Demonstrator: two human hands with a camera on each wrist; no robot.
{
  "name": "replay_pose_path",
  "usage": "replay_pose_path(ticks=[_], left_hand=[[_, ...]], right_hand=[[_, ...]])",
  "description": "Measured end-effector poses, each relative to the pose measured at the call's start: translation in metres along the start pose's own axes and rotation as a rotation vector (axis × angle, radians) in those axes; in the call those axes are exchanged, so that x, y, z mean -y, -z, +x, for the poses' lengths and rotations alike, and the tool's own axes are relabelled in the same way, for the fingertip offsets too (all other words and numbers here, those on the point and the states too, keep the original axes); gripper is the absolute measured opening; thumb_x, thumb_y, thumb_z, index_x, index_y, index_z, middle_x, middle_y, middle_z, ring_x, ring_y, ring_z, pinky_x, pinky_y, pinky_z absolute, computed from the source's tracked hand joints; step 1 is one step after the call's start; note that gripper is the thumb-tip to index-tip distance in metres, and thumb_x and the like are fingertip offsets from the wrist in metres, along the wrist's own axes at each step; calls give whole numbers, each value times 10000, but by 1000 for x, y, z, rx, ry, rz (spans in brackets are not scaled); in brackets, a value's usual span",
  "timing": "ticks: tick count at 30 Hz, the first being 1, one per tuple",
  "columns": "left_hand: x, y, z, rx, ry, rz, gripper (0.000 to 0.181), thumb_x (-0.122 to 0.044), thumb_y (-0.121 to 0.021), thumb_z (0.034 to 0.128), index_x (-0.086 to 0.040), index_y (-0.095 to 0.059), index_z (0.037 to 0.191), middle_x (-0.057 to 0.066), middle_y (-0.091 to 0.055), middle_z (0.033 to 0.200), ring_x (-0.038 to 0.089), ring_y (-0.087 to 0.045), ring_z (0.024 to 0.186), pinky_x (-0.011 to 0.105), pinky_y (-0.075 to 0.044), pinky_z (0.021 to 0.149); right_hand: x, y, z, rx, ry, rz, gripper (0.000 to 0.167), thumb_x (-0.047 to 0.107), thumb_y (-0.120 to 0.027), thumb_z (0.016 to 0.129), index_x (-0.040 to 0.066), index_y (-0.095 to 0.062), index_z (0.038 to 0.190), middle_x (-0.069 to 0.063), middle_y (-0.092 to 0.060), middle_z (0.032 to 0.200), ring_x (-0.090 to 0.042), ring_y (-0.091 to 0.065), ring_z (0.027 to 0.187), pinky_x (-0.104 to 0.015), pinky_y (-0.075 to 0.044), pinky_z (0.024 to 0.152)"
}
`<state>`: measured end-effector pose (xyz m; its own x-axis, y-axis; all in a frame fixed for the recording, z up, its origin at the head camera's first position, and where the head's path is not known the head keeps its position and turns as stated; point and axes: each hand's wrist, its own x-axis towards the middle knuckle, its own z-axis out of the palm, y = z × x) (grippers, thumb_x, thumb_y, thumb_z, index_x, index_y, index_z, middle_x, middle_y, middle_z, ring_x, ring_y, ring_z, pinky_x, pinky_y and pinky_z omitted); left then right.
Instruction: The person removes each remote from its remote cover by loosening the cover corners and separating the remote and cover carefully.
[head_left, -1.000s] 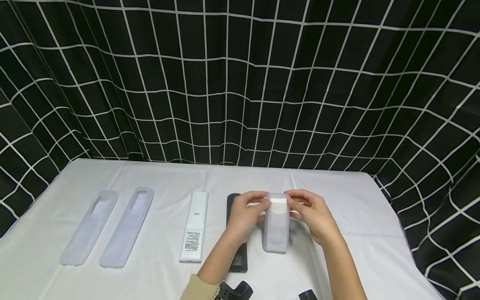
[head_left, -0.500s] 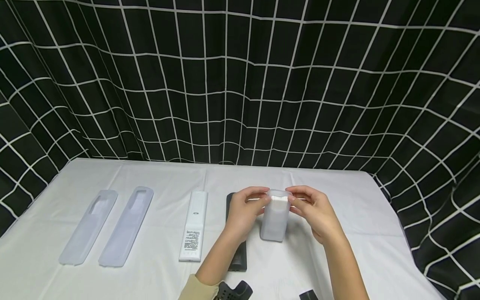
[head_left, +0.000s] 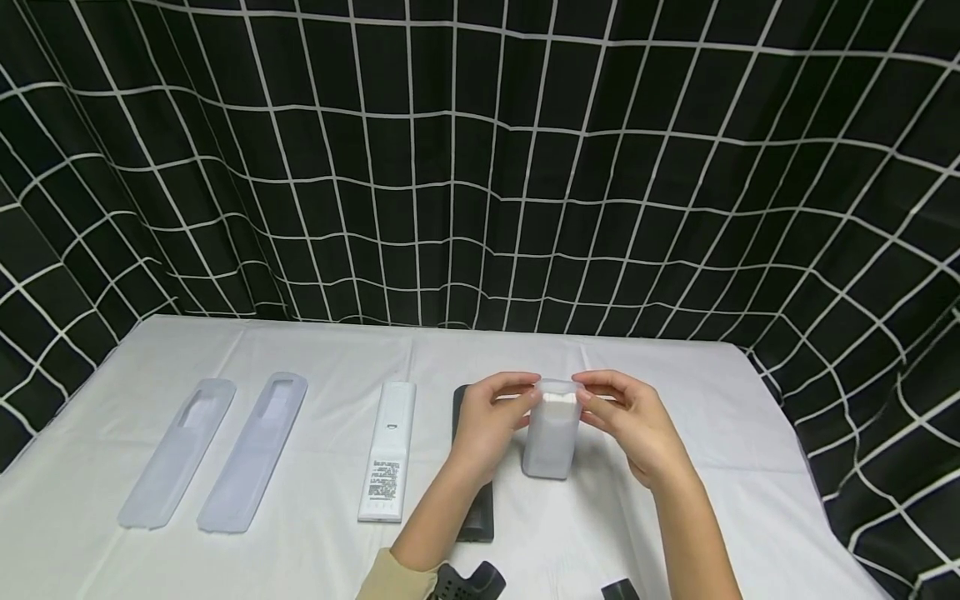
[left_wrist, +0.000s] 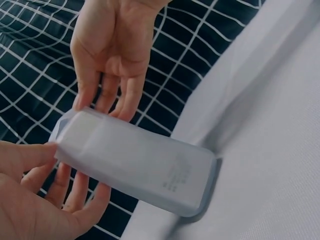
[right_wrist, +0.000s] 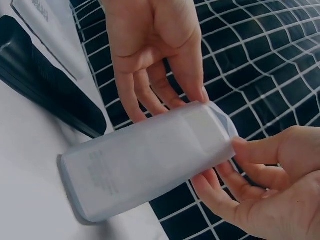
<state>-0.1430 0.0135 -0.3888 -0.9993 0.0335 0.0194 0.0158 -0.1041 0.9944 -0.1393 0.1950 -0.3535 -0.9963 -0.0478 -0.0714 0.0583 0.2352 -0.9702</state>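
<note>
A white remote control (left_wrist: 82, 132) sits inside a frosted translucent sleeve (head_left: 552, 446), which stands tilted with its lower end on the white cloth. Faint print shows through the sleeve in both wrist views. My left hand (head_left: 483, 429) pinches the left edge of the sleeve's open upper end between thumb and fingers. On the opposite edge, my right hand (head_left: 633, 429) pinches the sleeve the same way. The sleeve's rim reaches a little past the remote's end. A black remote control (head_left: 476, 512) lies partly hidden under my left forearm.
Left of the black remote, a white remote control (head_left: 387, 454) lies with its printed label up. Two flat frosted sleeves (head_left: 176, 458) lie farther left on the white tablecloth (head_left: 675, 383). Black cloth with a white grid (head_left: 465, 167) hangs behind the table.
Since a second ago, both hands have raised the upper end of the sleeved remote slightly, so it stands steeper. Its lower end has shifted away from me. Over the last half second little has changed.
</note>
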Motion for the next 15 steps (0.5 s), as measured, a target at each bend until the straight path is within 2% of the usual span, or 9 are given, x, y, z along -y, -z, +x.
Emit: replay_pose_path(ticks=[6, 15], left_hand=[[0, 1, 0, 18, 8, -11, 229, -79, -714, 1001, 4, -753, 1211, 150, -717, 1171, 212, -705, 1046, 410, -638, 918], [-1, 2, -1, 36, -9, 0, 223, -92, -714, 1007, 2, -753, 1205, 156, -712, 1177, 232, -717, 1051, 408, -643, 904]], right_hand=[[-1, 5, 0, 33, 4, 8, 395, 27, -626, 1039, -139, -555, 1390, -58, -662, 1123, -31, -678, 973, -251, -609, 930], [-3, 6, 1, 37, 11, 24, 330, 6, -664, 1013, -161, -613, 1293, -14, -707, 1024, -59, -711, 935, -282, -631, 888]])
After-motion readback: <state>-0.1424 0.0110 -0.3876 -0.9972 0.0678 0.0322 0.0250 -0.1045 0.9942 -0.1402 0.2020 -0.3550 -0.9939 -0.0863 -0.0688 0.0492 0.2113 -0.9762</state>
